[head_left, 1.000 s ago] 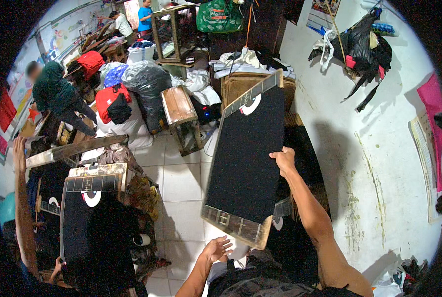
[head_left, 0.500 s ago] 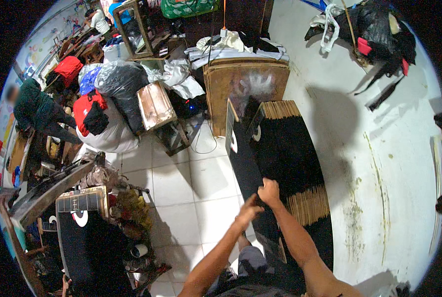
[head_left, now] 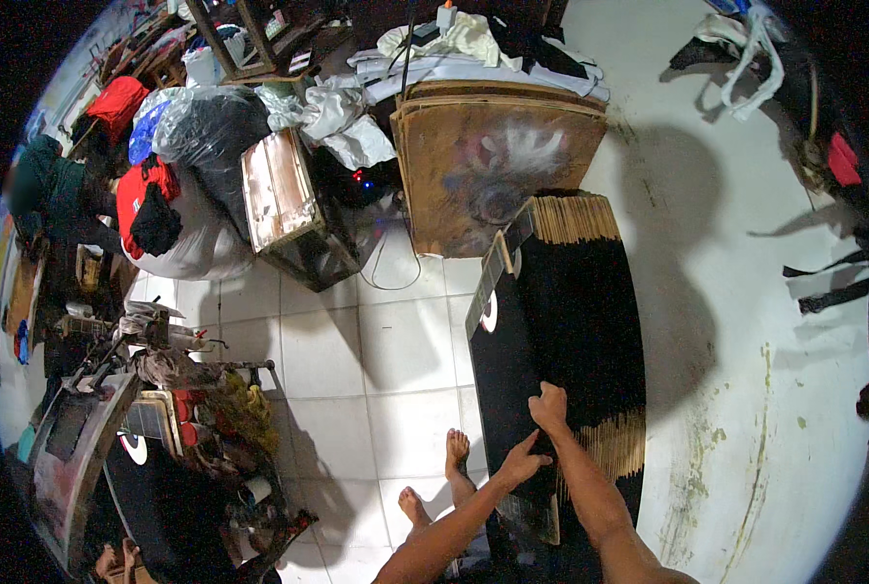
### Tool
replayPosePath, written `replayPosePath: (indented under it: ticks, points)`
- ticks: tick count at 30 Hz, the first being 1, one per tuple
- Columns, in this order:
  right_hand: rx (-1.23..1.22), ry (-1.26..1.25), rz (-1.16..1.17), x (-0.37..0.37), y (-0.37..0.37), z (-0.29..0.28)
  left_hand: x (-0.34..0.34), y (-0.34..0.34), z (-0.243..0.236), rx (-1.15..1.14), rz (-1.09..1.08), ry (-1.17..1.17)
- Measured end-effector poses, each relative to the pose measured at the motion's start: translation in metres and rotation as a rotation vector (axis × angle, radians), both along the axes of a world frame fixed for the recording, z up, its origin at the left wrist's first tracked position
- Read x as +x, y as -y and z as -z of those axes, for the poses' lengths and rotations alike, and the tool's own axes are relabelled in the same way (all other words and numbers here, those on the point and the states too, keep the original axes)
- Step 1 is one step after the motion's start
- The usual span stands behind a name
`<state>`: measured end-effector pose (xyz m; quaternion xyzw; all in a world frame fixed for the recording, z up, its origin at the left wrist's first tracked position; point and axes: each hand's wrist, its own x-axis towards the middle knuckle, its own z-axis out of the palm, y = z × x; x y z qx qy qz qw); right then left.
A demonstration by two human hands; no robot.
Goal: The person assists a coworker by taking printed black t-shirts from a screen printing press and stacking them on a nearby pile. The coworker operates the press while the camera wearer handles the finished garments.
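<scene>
A long row of thin wooden boards (head_left: 605, 448), set upright side by side and covered in black cloth, stands to my right. The nearest black-covered board (head_left: 507, 380) leans out on the left side of the row, a white round print (head_left: 490, 312) near its far end. My right hand (head_left: 549, 409) is closed in a fist at the top edge of this board, on the black cloth; its fingertips are hidden. Just nearer to me, my left hand (head_left: 524, 461) has its thumb and forefinger apart by the same edge, with nothing visible in it.
Large brown panels (head_left: 498, 175) stand beyond the row, white sheets on top. A worn wooden stool (head_left: 289, 200) and stuffed bags (head_left: 201, 229) lie at far left. At lower left, another person's hands (head_left: 115, 560) are beside a framed screen (head_left: 94, 467) and a black-covered board (head_left: 167, 501).
The view has shifted, and my bare feet now show on the tiles. My left hand has moved nearer to me along the board edge, apart from the right. My right hand stays in a fist.
</scene>
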<state>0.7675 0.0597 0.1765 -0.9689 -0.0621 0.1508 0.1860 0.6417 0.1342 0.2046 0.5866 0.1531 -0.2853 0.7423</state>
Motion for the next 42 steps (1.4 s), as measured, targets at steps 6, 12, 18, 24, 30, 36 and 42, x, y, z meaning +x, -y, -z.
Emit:
replayPosePath:
  ticks: [6,12,18,24,30,36,42]
  points:
    - [-0.022,0.116,-0.002,0.042,-0.004,0.025,0.021,0.005,0.019,-0.027,0.017,-0.026]
    - [-0.035,0.151,0.048,0.082,-0.006,0.064,-0.017,-0.006,0.081,-0.237,-0.086,-0.111]
    - [-0.243,0.129,0.108,0.085,-0.011,0.093,-0.091,-0.024,0.139,-0.23,-0.167,-0.144]
    - [-0.195,0.053,0.104,0.087,-0.009,0.084,-0.1,-0.018,0.129,-0.23,-0.15,-0.252]
    - [-0.262,0.104,0.093,0.087,-0.007,0.093,-0.096,-0.024,0.121,-0.291,-0.294,-0.353]
    - [-0.176,0.15,0.174,0.068,-0.011,0.063,-0.112,-0.035,0.127,-0.323,-0.348,-0.316]
    - [0.015,0.261,0.243,-0.027,-0.005,0.016,-0.14,-0.079,0.1,-0.059,-0.032,-0.145]
